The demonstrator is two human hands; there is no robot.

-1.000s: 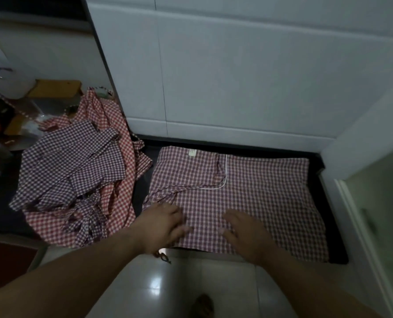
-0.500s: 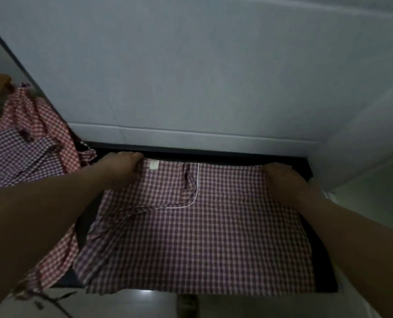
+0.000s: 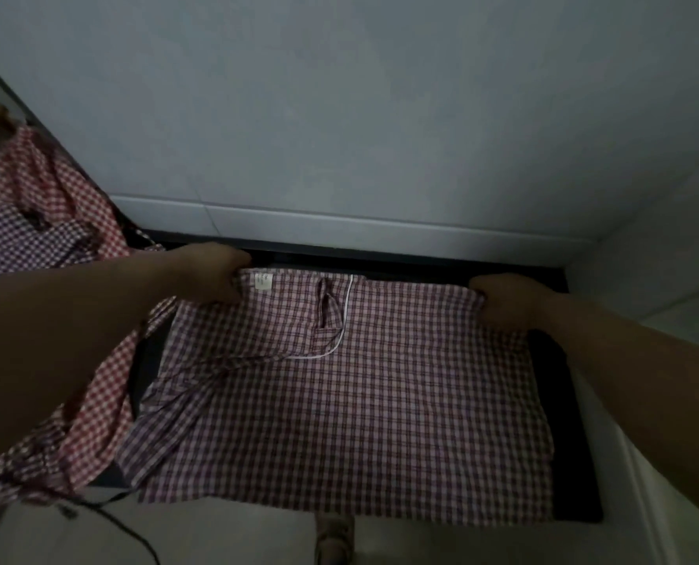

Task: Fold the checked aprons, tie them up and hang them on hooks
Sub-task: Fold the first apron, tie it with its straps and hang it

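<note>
Folding is the step in hand, I judge: my left hand [image 3: 213, 273] pinches the far left corner of the checked apron [image 3: 339, 401] and my right hand [image 3: 506, 299] grips the far right one, the cloth spread flat on the dark mat [image 3: 563, 422]. Next, both corners should come evenly toward the near hem, loose strap [image 3: 225, 362] tucked inside.

The room is dimly lit. A white tiled wall [image 3: 339, 116] is seen behind a black worktop [image 3: 574, 475], a side wall [image 3: 665, 254] at right, pale glossy floor [image 3: 225, 532] below.
</note>
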